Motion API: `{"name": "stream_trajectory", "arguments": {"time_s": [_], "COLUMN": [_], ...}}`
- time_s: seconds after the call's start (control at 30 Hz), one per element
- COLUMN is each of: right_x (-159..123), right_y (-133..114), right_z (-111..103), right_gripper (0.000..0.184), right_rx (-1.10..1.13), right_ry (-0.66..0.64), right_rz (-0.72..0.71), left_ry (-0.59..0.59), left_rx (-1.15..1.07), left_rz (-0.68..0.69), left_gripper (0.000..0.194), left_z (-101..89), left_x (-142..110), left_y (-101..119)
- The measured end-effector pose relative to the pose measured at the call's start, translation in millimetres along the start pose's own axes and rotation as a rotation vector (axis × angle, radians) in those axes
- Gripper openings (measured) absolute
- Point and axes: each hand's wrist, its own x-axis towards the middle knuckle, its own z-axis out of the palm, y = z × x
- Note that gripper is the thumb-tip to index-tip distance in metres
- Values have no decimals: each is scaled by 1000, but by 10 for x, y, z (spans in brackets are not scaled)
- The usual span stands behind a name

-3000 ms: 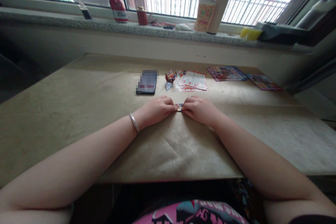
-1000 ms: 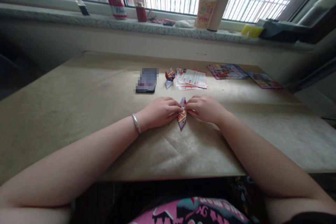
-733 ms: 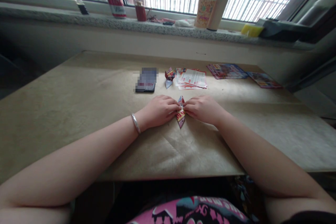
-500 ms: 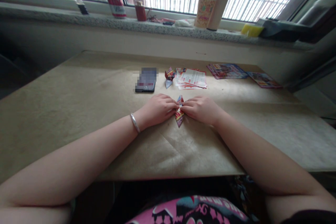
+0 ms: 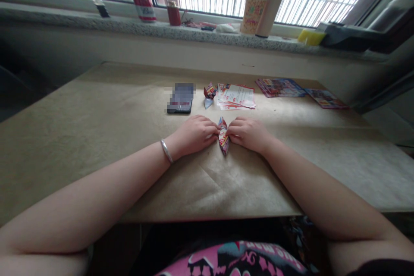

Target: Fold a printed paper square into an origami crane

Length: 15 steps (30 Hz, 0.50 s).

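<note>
A narrow piece of folded printed paper [image 5: 223, 139], pointed at both ends, is between my hands above the tabletop. My left hand [image 5: 199, 133], with a silver bangle at the wrist, pinches its left edge. The fingers of my right hand [image 5: 248, 133] are closed on its right edge. Farther back lies another folded paper piece [image 5: 209, 93], in similar colours with a grey pointed end. Right beside it is a stack of printed sheets [image 5: 238, 96], white and red. A dark phone [image 5: 181, 99], partly blurred, rests to the left of these.
Colourful printed leaflets [image 5: 280, 87] and one more leaflet [image 5: 327, 98] lie at the table's back right. On the windowsill stand a red can [image 5: 143, 5], a red jar [image 5: 174, 14], a patterned paper cup [image 5: 253, 13] and a yellow block [image 5: 311, 37]. The table's [image 5: 155, 207] front edge is near my body.
The folded paper has turned slightly, its near tip swinging right, and it looks narrower. My right fingers have shifted from over its middle to its right edge. The left hand hardly moved.
</note>
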Motion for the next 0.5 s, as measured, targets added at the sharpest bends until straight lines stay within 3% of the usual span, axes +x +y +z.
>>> {"name": "stream_trajectory", "arguments": {"time_s": [0.27, 0.5], "right_x": [21, 20], "right_y": [55, 45], "right_z": [119, 139], "right_gripper": [10, 10], "right_rx": [275, 336], "right_ry": [123, 117], "right_rz": [119, 157], "left_ry": [-6, -34], "left_rx": [125, 320], "left_rz": [48, 166], "left_gripper": [21, 21], "left_z": [-15, -15], "left_x": [9, 82], "left_y": [34, 99]}}
